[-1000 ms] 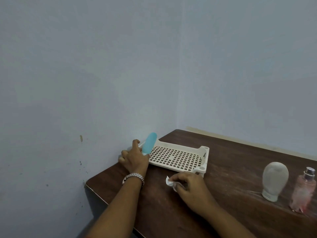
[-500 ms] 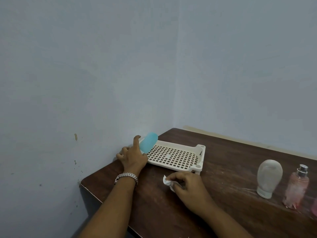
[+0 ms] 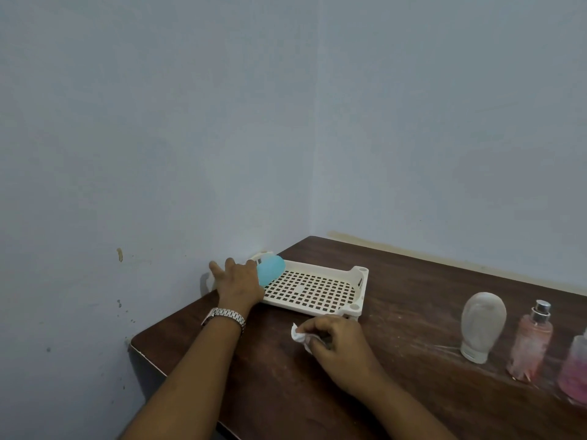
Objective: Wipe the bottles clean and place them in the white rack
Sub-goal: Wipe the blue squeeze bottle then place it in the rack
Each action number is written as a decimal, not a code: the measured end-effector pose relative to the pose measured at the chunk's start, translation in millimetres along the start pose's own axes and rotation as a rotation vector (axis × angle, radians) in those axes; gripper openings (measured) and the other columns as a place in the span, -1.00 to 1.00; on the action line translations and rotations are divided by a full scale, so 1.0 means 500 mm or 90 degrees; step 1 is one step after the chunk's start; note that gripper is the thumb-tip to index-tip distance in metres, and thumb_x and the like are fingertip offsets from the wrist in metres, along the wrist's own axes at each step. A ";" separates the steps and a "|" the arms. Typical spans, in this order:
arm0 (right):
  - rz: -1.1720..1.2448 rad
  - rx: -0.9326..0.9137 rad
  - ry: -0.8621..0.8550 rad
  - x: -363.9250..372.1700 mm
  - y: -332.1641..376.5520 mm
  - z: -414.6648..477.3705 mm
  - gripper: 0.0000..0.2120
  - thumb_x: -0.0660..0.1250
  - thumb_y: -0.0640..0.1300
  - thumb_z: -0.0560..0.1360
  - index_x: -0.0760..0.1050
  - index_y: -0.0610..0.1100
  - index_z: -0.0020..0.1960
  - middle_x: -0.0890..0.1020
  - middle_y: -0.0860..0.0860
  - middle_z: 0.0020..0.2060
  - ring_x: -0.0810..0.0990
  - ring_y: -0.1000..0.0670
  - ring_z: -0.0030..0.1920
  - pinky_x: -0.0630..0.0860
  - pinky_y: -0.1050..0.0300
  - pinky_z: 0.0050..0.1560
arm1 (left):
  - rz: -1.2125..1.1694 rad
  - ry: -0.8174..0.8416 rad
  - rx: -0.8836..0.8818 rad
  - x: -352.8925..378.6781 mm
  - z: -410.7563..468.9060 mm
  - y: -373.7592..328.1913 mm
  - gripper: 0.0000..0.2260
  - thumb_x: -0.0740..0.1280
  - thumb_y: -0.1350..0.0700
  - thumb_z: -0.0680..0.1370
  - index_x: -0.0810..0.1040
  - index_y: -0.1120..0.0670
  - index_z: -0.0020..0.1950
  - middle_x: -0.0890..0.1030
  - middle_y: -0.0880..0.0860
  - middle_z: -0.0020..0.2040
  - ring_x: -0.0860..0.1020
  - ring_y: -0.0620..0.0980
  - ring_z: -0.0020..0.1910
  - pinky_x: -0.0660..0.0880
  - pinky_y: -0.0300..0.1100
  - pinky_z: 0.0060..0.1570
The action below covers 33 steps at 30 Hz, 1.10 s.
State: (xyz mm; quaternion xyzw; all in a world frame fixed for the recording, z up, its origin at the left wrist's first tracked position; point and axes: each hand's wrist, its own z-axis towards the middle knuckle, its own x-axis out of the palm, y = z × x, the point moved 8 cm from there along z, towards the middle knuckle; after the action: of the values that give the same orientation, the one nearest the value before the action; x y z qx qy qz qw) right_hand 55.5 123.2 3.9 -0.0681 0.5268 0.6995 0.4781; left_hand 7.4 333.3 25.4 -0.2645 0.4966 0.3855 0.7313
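The white perforated rack sits on the brown table near the wall corner. A light blue bottle leans in the rack's left end. My left hand is right beside it with fingers spread and straight, against the bottle's left side and not wrapped around it. My right hand rests on the table in front of the rack and pinches a crumpled white tissue. A frosted white bottle stands on its cap at the right. Beside it stands a pink spray bottle.
A second pink bottle is cut off by the right frame edge. The dark wooden table fits into a corner of blue-grey walls; its left edge runs close to my left forearm.
My left hand's fingers have uncurled from the blue bottle and spread out. The bottle has sunk lower into the rack's left end. My right hand still holds the tissue.
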 end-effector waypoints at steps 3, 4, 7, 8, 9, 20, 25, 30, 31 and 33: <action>-0.002 0.001 0.002 0.000 0.000 0.001 -0.77 0.32 -0.22 0.48 0.61 0.02 0.07 0.58 0.27 -0.07 0.52 0.33 0.01 0.44 0.46 0.03 | 0.075 0.026 0.029 0.005 0.012 -0.024 -0.66 0.25 0.02 0.49 0.44 0.03 0.26 0.57 0.02 0.13 0.35 0.04 0.27 0.05 0.18 0.36; 0.000 -0.001 0.001 0.000 0.001 0.002 -0.77 0.32 -0.23 0.48 0.62 0.01 0.06 0.58 0.28 -0.08 0.52 0.33 0.02 0.45 0.45 0.03 | 0.094 0.042 0.027 0.009 0.015 -0.029 -0.66 0.25 0.01 0.49 0.46 0.03 0.25 0.57 0.02 0.13 0.35 0.05 0.27 0.03 0.18 0.36; 0.014 -0.003 0.003 0.002 -0.002 0.001 -0.77 0.33 -0.23 0.48 0.62 0.02 0.04 0.62 0.24 -0.06 0.55 0.30 0.01 0.50 0.35 0.06 | 0.142 0.098 0.017 0.023 0.024 -0.039 -0.64 0.25 -0.06 0.48 0.51 0.01 0.24 0.56 0.02 0.17 0.31 0.06 0.30 0.02 0.16 0.36; 0.015 -0.001 0.004 0.003 -0.004 0.002 -0.78 0.33 -0.22 0.48 0.62 0.02 0.04 0.63 0.22 -0.05 0.55 0.29 0.01 0.51 0.32 0.06 | 0.156 0.109 0.020 0.024 0.027 -0.043 -0.63 0.25 -0.08 0.47 0.51 0.01 0.24 0.55 0.02 0.19 0.30 0.06 0.31 0.03 0.15 0.35; 0.016 -0.001 0.004 0.004 -0.005 0.002 -0.78 0.33 -0.22 0.48 0.62 0.02 0.05 0.63 0.21 -0.04 0.55 0.28 0.01 0.51 0.31 0.06 | 0.162 0.117 0.024 0.024 0.031 -0.046 -0.61 0.25 -0.09 0.47 0.51 0.02 0.25 0.53 0.03 0.21 0.29 0.06 0.31 0.04 0.14 0.34; 0.010 -0.015 -0.011 -0.002 -0.009 0.009 -0.77 0.33 -0.25 0.47 0.63 -0.02 0.05 0.60 0.23 -0.07 0.55 0.28 -0.01 0.47 0.41 0.03 | -0.018 0.186 0.037 0.053 0.052 -0.061 -0.66 0.29 0.09 0.49 0.44 0.06 0.26 0.52 0.02 0.21 0.43 0.03 0.24 0.16 0.00 0.25; 0.017 -0.013 -0.011 -0.003 -0.008 0.008 -0.77 0.33 -0.26 0.46 0.63 -0.03 0.04 0.59 0.25 -0.10 0.56 0.28 -0.02 0.48 0.40 0.02 | -0.258 0.108 -0.039 0.017 0.058 -0.025 -0.52 0.44 0.04 0.46 0.39 0.05 0.33 0.52 0.07 0.26 0.46 0.06 0.26 0.28 -0.07 0.21; 0.021 -0.005 -0.006 -0.001 -0.008 0.005 -0.77 0.33 -0.25 0.47 0.62 -0.02 0.05 0.61 0.21 -0.07 0.56 0.27 -0.01 0.48 0.39 0.03 | -0.366 0.024 -0.128 0.030 0.033 0.050 -0.50 0.43 -0.13 0.45 0.42 0.01 0.31 0.55 0.03 0.25 0.47 0.07 0.24 0.23 -0.05 0.17; 0.019 -0.004 -0.004 0.001 -0.008 0.005 -0.77 0.33 -0.25 0.47 0.62 -0.02 0.05 0.60 0.23 -0.07 0.55 0.28 -0.01 0.48 0.39 0.03 | -0.397 0.013 -0.143 0.042 0.028 0.063 -0.48 0.43 -0.16 0.43 0.43 0.01 0.31 0.56 0.04 0.24 0.47 0.08 0.23 0.28 -0.04 0.21; 0.016 -0.001 0.000 0.003 -0.008 0.004 -0.77 0.33 -0.25 0.48 0.62 -0.01 0.05 0.59 0.24 -0.07 0.55 0.27 0.00 0.48 0.37 0.04 | -0.470 -0.011 -0.160 0.059 0.021 0.079 -0.43 0.46 -0.20 0.39 0.46 0.03 0.30 0.58 0.06 0.23 0.48 0.10 0.22 0.35 0.05 0.25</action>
State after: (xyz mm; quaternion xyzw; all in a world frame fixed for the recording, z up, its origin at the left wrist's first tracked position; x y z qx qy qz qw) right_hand 58.7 125.8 1.2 -0.0618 0.5269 0.7058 0.4694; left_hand -13.8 372.4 1.6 -0.5096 0.3108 0.1567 0.7869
